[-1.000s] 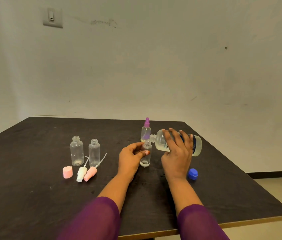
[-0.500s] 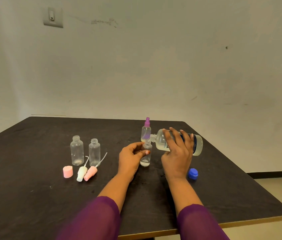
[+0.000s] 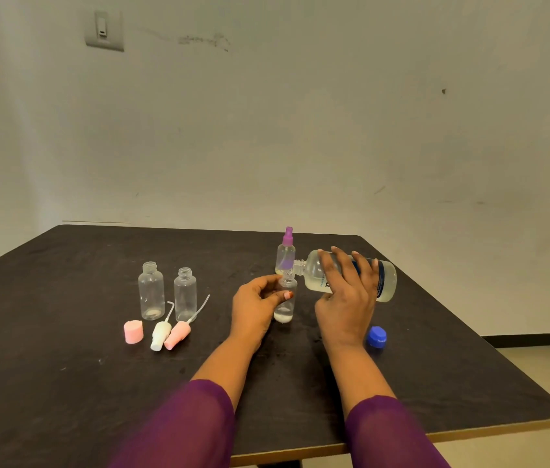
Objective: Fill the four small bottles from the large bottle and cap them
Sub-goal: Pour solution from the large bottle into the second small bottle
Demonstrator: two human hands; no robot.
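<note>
My right hand (image 3: pixel 344 298) grips the large clear bottle (image 3: pixel 386 276), tipped on its side with its neck over the mouth of a small bottle (image 3: pixel 285 307). My left hand (image 3: pixel 255 307) holds that small bottle upright on the table; a little liquid lies at its bottom. Behind it stands a small bottle with a purple spray cap (image 3: pixel 285 253). Two uncapped empty small bottles (image 3: pixel 151 292) (image 3: pixel 185 294) stand to the left. In front of them lie a pink cap (image 3: pixel 133 331), a white spray cap (image 3: pixel 160 334) and a pink spray cap (image 3: pixel 177 334).
The large bottle's blue cap (image 3: pixel 376 336) lies on the dark table (image 3: pixel 64 383) right of my right wrist. The table's right edge and front edge are near my arms. A pale wall stands behind the table.
Hands and bottles have stayed in place. The liquid at the bottom of the held small bottle has risen slightly.
</note>
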